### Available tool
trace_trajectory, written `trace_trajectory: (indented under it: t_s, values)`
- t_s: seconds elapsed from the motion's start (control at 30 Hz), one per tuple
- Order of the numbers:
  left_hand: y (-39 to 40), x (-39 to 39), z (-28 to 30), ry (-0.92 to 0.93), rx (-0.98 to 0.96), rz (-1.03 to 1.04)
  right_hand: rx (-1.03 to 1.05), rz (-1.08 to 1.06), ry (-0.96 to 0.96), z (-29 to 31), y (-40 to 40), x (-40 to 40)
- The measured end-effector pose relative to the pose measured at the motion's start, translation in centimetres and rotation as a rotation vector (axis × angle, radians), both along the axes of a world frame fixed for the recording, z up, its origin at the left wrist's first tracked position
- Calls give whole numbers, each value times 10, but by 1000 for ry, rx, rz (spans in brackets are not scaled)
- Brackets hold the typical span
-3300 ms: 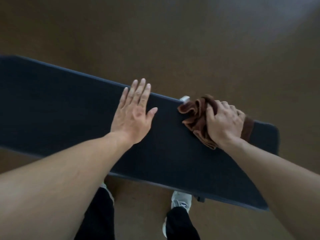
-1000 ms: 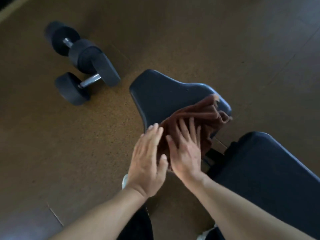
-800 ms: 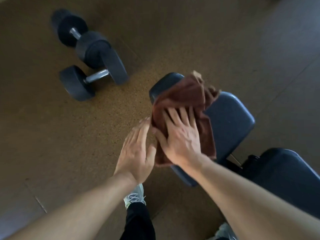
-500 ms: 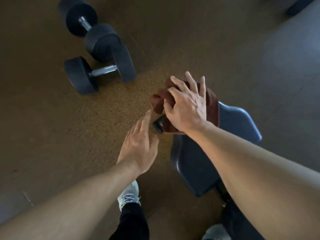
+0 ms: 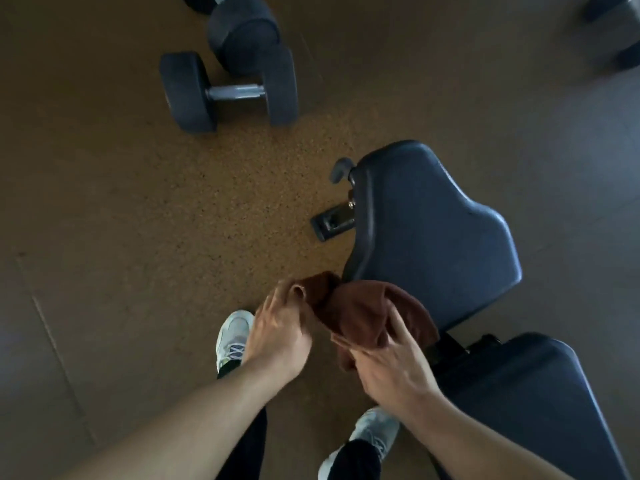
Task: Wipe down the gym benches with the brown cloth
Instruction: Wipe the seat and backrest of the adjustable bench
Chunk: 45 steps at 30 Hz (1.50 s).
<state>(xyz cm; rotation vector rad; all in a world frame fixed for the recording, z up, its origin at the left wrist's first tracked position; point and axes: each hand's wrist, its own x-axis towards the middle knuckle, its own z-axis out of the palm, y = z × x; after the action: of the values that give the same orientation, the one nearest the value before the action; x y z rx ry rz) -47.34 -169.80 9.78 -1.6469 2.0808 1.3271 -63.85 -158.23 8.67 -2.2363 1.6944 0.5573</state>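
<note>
Both hands hold the brown cloth [image 5: 367, 315] at the near edge of the seat pad [image 5: 429, 233]. The left hand [image 5: 277, 336] pinches its corner at nine o'clock; the right hand [image 5: 391, 367] grips the bunched part at five. A dumbbell [image 5: 230, 91] lies on the floor [image 5: 121, 220] at eleven, the back pad [image 5: 530, 400] at four.
</note>
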Motion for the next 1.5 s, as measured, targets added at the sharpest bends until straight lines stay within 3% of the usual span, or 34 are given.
trace_trajectory:
  t_s: [0.1, 0.2, 0.3, 0.4, 0.47, 0.63, 0.9, 1.0, 1.13, 1.3, 1.5]
  values:
    - [10, 13, -8, 11, 53, 30, 78, 59, 78, 20, -45, 0]
    - [7, 19, -13, -28, 39, 64, -45, -47, 202, 32, -130, -1]
    - [-3, 23, -12, -27, 21, 109, -32, -101, 383, 38, -227, -31]
    - [-18, 27, -9, -22, -23, 114, 57, -379, 200, 45, -272, -63]
    - [-26, 28, -6, -20, -43, 106, 10, -480, 74, 44, -272, -66]
    - [-44, 21, 1, 3, -68, 114, -282, -386, -16, 26, -197, -42]
    - [-49, 6, -1, 10, -98, 23, -193, -488, -114, -9, 0, 14]
    - [-33, -3, -1, 50, -141, 28, -257, -717, -181, -21, 39, 23]
    - [-20, -25, 2, 106, -180, -23, -348, -953, -261, -22, 21, 25]
    - [-39, -68, 12, 229, -303, -33, -351, -813, -269, -5, -45, -20]
    - [-81, -101, 23, 235, -320, 125, -344, -693, -294, 15, -147, -67]
